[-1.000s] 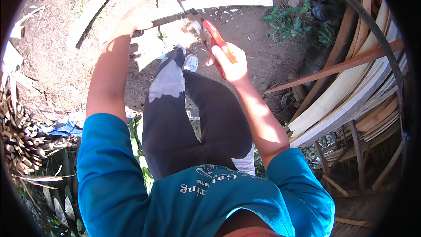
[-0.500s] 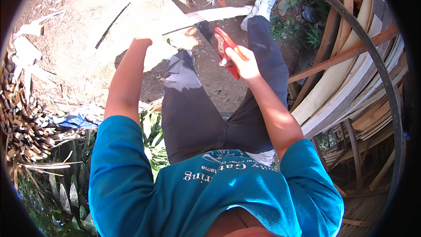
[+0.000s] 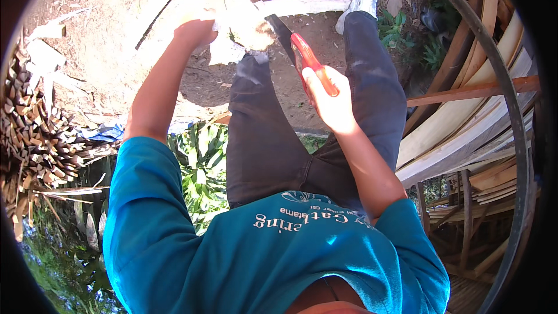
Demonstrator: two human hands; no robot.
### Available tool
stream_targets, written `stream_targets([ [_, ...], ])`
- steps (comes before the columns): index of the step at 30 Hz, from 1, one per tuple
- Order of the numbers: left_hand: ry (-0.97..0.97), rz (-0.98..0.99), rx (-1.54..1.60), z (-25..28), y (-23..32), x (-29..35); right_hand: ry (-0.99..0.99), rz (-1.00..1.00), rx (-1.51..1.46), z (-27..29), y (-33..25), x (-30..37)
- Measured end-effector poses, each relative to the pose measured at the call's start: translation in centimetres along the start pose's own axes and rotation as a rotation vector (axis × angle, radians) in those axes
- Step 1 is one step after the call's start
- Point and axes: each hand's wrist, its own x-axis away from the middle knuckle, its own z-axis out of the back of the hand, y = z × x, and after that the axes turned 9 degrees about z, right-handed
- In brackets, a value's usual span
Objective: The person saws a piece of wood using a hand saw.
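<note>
In my right hand (image 3: 330,96) is a handsaw with a red handle (image 3: 314,64), the fingers wrapped round the grip. Its dark blade (image 3: 281,32) slants up and left to a pale wooden strip (image 3: 308,6), where the two cross. Glare hides how deep the blade sits in the wood. My left hand (image 3: 196,30) is to the left of the saw, over the brightly lit ground. Strong sunlight washes out its fingers, so I cannot tell what it grips or touches. The right end of the strip meets a white shoe (image 3: 363,3).
On the right, long curved wooden strips (image 3: 465,116) are stacked behind a dark curved bar (image 3: 505,75). A pile of cut wood ends (image 3: 38,134) stands at the left. Green leaves (image 3: 203,163) grow below my left forearm. A thin dark stick (image 3: 157,18) lies on the dirt.
The whole view has shifted slightly, so the legs and wood sit further right. My left hand, lost in glare before, shows more of its outline. My right hand still grips the saw.
</note>
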Motion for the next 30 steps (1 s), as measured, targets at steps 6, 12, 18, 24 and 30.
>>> stream_targets([
  [6, 0.097, -0.081, 0.006, 2.0, 0.3, 0.5, 0.016, -0.013, -0.001, 0.4, -1.5, 1.1],
  [12, -0.031, 0.024, -0.050, 3.0, 1.4, -0.3, 0.024, 0.092, 0.062, -3.7, 1.9, -6.7],
  [18, 0.112, -0.033, -0.022, 2.2, -0.2, -1.3, 0.010, -0.057, -0.014, 1.9, -1.7, 2.7],
  [24, -0.089, -0.014, 0.014, -1.2, -1.5, -6.3, 0.058, 0.021, -0.079, -4.0, 2.0, -8.2],
  [30, -0.189, -0.003, -0.065, -2.5, -3.0, -6.5, 0.008, 0.003, -0.118, 1.7, -0.4, 2.6],
])
